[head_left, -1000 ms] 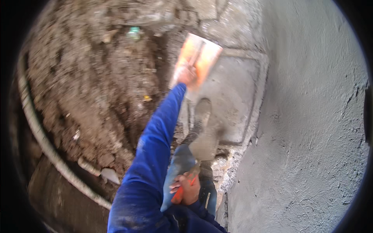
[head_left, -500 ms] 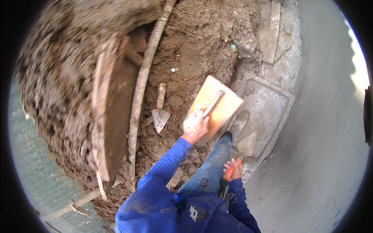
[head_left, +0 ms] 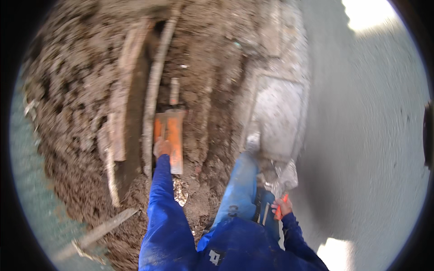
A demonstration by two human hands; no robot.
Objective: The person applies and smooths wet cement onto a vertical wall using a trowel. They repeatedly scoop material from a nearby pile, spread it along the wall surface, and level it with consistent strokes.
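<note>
Left fingers (head_left: 159,144) snug round an orange float (head_left: 176,135), right fingers (head_left: 276,206) round a red-handled trowel (head_left: 288,178).

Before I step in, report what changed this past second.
The left hand has swung the orange float left, away from the slab, to over the soil, where it hides the blade of the small trowel. The camera view has turned too. Neither hand has let go: the right hand still grips the orange-handled trowel.

Well left of our forward leg (head_left: 239,183), our left arm (head_left: 166,198) reaches out nearly straight, the left hand (head_left: 162,147) curled in a grip. Right of that leg, our right arm (head_left: 296,232) sits lower, the right hand (head_left: 285,207) curled too.
</note>
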